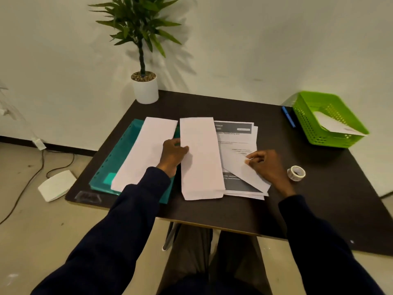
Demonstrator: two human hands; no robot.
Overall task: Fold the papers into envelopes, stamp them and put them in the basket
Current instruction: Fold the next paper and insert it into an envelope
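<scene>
The left hand [173, 155] grips the left edge of a long folded paper [201, 158]; a second folded paper [144, 154] lies just left of it on a teal folder [119, 154]. The right hand [266, 165] seems to pinch the turned-over corner of a printed sheet [238, 143]. A tape roll [296, 173] sits just to its right, and the green basket [308, 122] stands well beyond it at the tabletop's [212, 209] far corner.

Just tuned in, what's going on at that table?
A person is folding papers at a dark table. The left hand grips the edge of a long folded white paper in the middle. The right hand pinches a corner of the top printed white sheet, turned over diagonally. A second folded white paper lies on a teal plastic folder. One folded white piece already sits in the green plastic basket.
</scene>
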